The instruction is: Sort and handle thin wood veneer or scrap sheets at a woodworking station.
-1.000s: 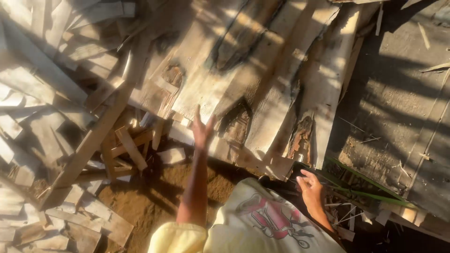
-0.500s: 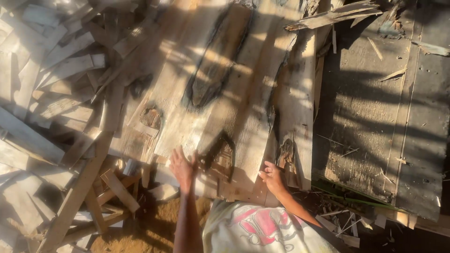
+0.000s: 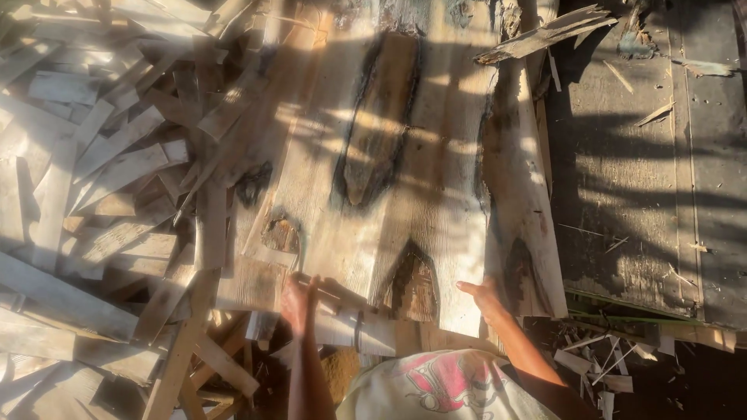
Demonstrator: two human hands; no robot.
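A wide, pale wooden slab (image 3: 397, 179) with dark bark-edged patches lies in front of me, running away from my body. My left hand (image 3: 298, 301) grips its near edge on the left, fingers curled over the wood. Over at the near right corner, my right hand (image 3: 484, 297) holds the same edge, thumb on top. A narrower bark-edged plank (image 3: 523, 210) lies against the slab's right side. My light shirt with a pink print (image 3: 443, 385) shows at the bottom.
A heap of pale offcut strips and boards (image 3: 109, 179) fills the left side. A dark, weathered flat surface (image 3: 646, 171) lies to the right, with splinters on it. A broken stick (image 3: 545, 35) rests at the top. Brown sawdust ground (image 3: 338, 373) shows below.
Both hands have come onto the slab's near edge; a second ago the left was reaching up and the right hung low at my side. The view has shifted toward the slab.
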